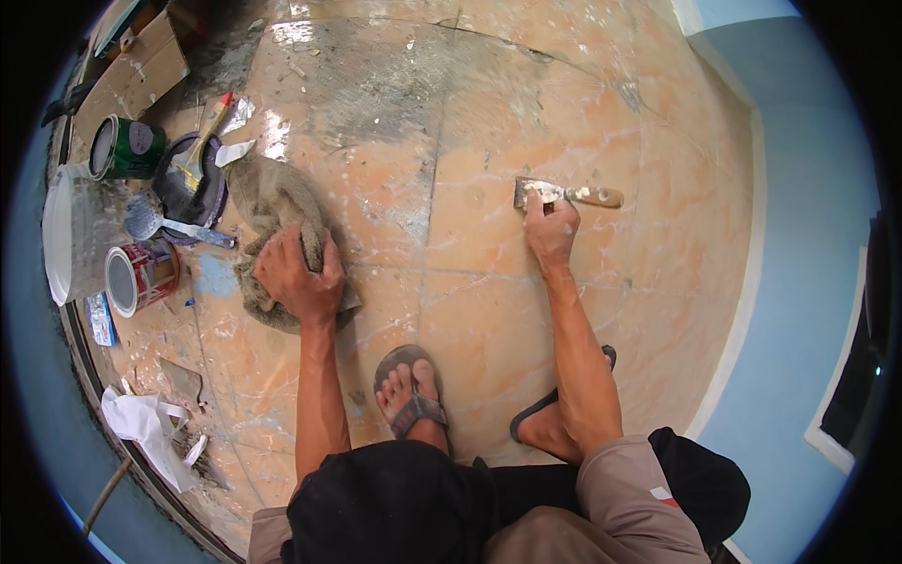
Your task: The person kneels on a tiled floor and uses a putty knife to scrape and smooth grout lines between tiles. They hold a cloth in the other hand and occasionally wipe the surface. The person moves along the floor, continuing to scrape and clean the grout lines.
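Observation:
My left hand (299, 273) is closed on a crumpled grey-brown rag (282, 193) that lies on the tiled floor. Folds of the cloth bulge out above and below my fingers. Farther right, my right hand (552, 228) grips a paint scraper (537, 193) with a paint-spattered metal blade and a wooden handle (599, 196). The scraper lies crosswise, blade to the left and handle to the right, close over the orange marbled tiles (489, 310). Whether its blade touches the floor I cannot tell.
Left of the rag are a dark tray (177, 193) with a paintbrush (209, 132), a slotted spoon (150, 220), a green can (127, 148), a red-and-white can (143, 276) and a clear plastic tub (75, 226). A white bag (146, 423) lies nearer. A blue wall (799, 188) bounds the right.

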The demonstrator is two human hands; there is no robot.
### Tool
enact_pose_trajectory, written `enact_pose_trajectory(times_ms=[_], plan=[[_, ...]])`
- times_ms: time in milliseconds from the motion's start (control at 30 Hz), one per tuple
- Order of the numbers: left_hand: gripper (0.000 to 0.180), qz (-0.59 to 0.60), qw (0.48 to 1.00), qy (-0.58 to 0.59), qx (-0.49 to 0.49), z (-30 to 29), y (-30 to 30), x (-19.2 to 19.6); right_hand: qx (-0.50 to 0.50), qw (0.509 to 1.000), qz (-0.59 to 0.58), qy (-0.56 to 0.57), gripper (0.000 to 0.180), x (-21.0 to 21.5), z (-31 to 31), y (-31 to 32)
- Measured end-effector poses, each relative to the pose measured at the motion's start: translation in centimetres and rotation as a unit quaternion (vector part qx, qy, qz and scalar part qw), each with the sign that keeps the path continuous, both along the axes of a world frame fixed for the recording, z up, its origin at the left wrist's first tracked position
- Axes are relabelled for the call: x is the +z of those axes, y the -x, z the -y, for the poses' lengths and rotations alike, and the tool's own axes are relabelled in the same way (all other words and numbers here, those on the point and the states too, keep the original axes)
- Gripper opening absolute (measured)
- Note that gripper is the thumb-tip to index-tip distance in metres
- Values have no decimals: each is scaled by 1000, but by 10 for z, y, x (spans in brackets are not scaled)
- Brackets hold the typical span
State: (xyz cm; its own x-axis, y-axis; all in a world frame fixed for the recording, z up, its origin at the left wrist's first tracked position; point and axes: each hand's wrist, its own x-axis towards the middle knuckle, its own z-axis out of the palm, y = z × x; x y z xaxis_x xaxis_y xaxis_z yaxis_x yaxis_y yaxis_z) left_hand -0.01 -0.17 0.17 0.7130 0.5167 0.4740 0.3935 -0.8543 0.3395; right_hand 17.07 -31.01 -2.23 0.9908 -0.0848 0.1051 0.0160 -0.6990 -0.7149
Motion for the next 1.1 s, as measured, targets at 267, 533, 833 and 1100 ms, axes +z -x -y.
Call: enact_pose_trajectory(times_ms=[267,533,833,1100], plan=[[39,0,1000,-13,3,0,-1,0,-37,999,-21,24,36,2,2,-21],[40,3,1000,-4,-3,1,-3,2,-74,996,-42,-29,38,-6,21,-31],[40,-3,1000,-7,-3,0,-2,1,-179,975,-45,-125,30,-5,38,-52],[40,-2,1000,-5,-1,0,-1,1,-153,982,-25,-106,27,-8,38,-78]])
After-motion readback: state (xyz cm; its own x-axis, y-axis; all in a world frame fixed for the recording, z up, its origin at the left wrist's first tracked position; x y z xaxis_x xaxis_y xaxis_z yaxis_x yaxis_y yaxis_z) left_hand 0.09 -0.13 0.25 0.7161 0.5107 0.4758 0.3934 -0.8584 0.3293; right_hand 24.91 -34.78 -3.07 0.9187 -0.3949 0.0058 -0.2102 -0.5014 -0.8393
